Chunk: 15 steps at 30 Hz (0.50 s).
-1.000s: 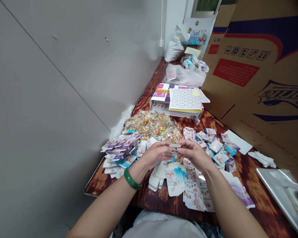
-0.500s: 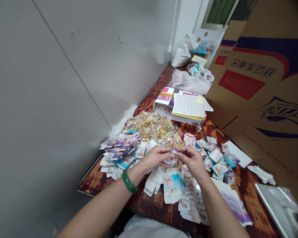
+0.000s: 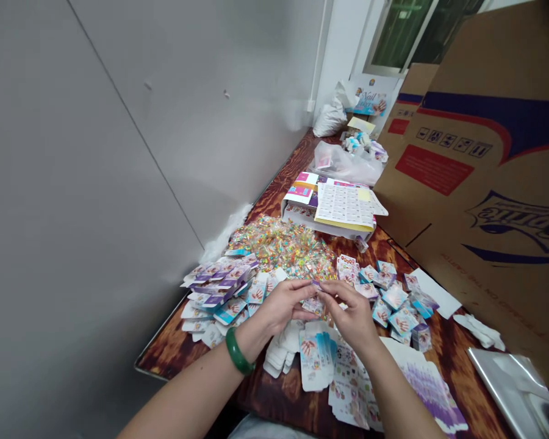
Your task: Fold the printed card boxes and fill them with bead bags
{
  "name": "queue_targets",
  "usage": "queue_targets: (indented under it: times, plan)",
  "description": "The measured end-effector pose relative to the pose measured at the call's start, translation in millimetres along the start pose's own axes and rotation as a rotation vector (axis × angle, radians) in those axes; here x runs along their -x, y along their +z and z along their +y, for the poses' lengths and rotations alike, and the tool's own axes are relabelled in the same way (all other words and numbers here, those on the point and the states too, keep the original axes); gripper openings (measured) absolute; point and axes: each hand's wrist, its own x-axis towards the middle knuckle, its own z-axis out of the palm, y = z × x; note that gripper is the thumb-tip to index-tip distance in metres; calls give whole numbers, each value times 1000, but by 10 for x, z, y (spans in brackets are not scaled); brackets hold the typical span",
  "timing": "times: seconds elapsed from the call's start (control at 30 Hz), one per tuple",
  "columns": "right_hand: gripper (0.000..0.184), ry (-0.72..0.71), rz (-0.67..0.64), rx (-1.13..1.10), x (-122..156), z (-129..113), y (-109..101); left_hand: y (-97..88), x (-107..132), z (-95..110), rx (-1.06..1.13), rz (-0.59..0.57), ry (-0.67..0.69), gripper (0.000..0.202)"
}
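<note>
My left hand [image 3: 284,305], with a green bangle [image 3: 236,352] on the wrist, and my right hand [image 3: 353,312] meet above the table, both pinching a small clear packet of nail stickers [image 3: 314,303] between their fingertips. Below them lie flat unfolded little cartons [image 3: 316,355] and printed sticker sheets [image 3: 353,384]. A heap of colourful clear packets [image 3: 283,244] lies just beyond my hands. Folded small boxes are piled to the left [image 3: 219,286] and to the right [image 3: 398,302].
The dark wooden table [image 3: 279,390] runs along a grey wall [image 3: 119,152] on the left. A white box with printed sheets [image 3: 333,207], plastic bags [image 3: 343,161] and a white sack [image 3: 329,119] sit further back. Large cardboard cartons [image 3: 485,164] lean at the right; a shiny tray [image 3: 516,384] lies near right.
The camera has tilted up slightly. My hands have dropped a little and drawn closer over the small packet, the right hand's fingers working at its top edge.
</note>
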Motion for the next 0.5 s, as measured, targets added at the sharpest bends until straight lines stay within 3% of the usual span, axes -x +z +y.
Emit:
queue_targets:
  times: [0.13, 0.23, 0.3, 0.37, 0.43, 0.5]
  plan:
    - [16, 173, 8, -50, 2, 137, -120, 57, 3, -8, -8, 25, -96, 36]
    - [29, 375, 182, -35, -22, 350, -519, 19, 10, 53, -66, 8, -127, 41]
    - [37, 479, 351, 196, -17, 497, -826, -45, 12, 86, -94, 19, -107, 39]
    - [39, 556, 406, 566, 23, 603, -1008, -106, 8, 86, -101, 47, -101, 34]
    - [37, 691, 237, 738, 93, 643, -980, -137, -7, 54, -97, 66, -108, 31]
    - [36, 830, -31, 721, 173, 629, -769, -128, -30, 8, -103, 73, -122, 29]
